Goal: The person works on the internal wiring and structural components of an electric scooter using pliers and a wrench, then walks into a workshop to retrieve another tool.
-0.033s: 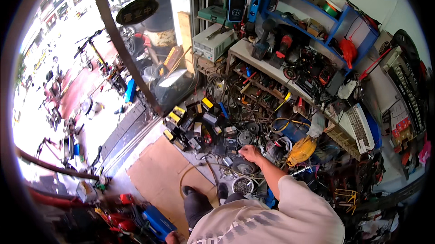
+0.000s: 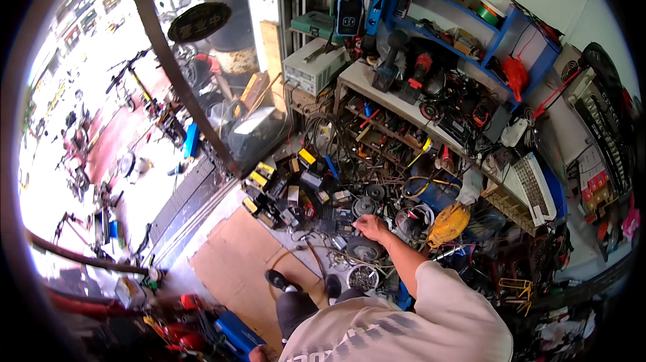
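My right hand reaches out over the clutter on the floor, its fingers drawn together; whatever they hold, if anything, is too small to make out. Just below it lies a small wheel with a dark tyre. Dark box-shaped parts sit left of the fingers, and a round dark wheel-like part lies beyond them. Only a bit of my left hand shows at the lower edge, beside a blue case; its fingers are hidden.
A flat cardboard sheet lies under my feet. Several yellow-and-black boxes stand near the doorway. A white bowl of small metal parts is close to my right shoe. A yellow bag-like thing and a tool-laden workbench are at the right.
My left shoe has come further out on the cardboard, and its leg has shifted. My right hand stays at about the same spot. The view has shifted slightly.
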